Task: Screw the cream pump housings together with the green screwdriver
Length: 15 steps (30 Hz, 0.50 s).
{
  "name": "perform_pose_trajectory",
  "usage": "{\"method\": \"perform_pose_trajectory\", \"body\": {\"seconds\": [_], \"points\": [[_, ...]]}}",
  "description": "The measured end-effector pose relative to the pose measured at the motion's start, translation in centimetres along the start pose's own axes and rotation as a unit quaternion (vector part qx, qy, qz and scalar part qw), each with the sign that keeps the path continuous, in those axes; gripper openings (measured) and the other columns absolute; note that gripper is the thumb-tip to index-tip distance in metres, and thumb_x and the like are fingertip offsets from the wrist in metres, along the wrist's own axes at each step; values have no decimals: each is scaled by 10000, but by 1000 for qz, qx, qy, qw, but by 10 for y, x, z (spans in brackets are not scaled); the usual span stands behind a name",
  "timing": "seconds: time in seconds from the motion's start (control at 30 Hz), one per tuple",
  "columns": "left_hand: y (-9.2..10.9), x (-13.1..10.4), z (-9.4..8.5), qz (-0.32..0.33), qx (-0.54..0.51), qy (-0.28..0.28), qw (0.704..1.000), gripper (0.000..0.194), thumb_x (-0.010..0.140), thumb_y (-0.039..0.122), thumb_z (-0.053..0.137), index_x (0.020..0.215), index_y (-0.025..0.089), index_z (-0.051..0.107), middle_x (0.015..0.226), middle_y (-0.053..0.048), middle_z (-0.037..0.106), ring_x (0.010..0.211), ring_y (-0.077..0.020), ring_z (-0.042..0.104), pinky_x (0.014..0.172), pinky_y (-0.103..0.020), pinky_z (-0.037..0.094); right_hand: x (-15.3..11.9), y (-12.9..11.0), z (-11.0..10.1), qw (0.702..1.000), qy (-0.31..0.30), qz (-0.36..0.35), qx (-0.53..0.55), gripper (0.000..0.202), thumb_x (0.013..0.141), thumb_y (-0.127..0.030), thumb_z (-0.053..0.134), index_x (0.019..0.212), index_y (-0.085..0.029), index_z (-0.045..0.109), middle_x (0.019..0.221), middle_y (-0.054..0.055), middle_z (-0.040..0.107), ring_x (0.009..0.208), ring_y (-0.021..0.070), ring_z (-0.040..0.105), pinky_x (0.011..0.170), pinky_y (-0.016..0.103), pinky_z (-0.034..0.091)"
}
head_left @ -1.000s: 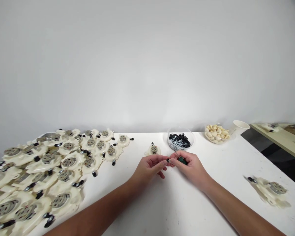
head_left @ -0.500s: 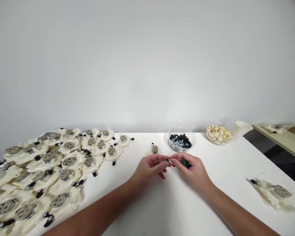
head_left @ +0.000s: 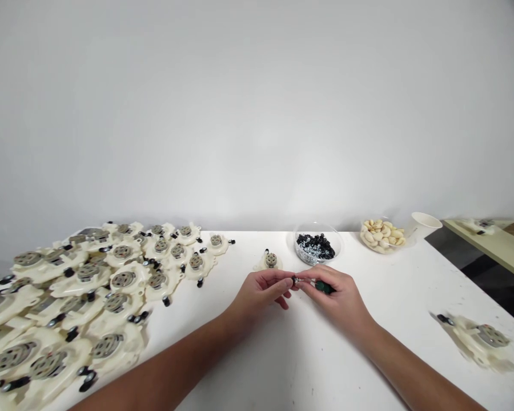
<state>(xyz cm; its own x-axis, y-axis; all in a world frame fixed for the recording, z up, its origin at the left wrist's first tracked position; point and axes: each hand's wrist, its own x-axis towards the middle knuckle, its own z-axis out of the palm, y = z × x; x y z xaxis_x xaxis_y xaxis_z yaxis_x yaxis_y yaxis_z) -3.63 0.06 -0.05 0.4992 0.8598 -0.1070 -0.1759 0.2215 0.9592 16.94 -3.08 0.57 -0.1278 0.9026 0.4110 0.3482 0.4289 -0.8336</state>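
My left hand (head_left: 265,290) pinches a small dark part (head_left: 294,280) between thumb and forefinger, over the middle of the white table. A green-handled screwdriver (head_left: 324,286) is held in my right hand (head_left: 334,292), its thin tip pointing left at the dark part. The fingertips of both hands nearly meet. Just behind them lies a single cream plastic housing (head_left: 261,263) with a round grey motor. A clear bowl (head_left: 338,244) of black parts and shiny screws stands behind my right hand.
Several cream motor housings (head_left: 123,279) crowd the table's left side, overlapping. Another housing (head_left: 475,339) lies at the right. At the back right are a bowl of cream pieces (head_left: 382,234) and a white cup (head_left: 424,226). A greenish ledge (head_left: 488,244) runs beyond the table's right edge.
The screwdriver has turned slightly in my right hand, and more of its handle shows. My left hand has stayed nearly where it was, and the view has shifted very slightly.
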Motion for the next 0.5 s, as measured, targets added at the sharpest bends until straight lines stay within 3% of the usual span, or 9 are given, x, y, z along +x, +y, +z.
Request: {"method": "perform_pose_trajectory", "body": {"seconds": [0.5], "points": [[-3, 3, -2, 7, 13, -22, 1000, 287, 858, 384, 797, 1010, 141, 803, 918, -92, 756, 781, -145, 610, 666, -250, 577, 0, 1, -3, 999, -19, -44, -4, 208, 944, -188, 698, 1084, -309, 794, 898, 7, 781, 817, 186, 719, 731, 316, 553]]}}
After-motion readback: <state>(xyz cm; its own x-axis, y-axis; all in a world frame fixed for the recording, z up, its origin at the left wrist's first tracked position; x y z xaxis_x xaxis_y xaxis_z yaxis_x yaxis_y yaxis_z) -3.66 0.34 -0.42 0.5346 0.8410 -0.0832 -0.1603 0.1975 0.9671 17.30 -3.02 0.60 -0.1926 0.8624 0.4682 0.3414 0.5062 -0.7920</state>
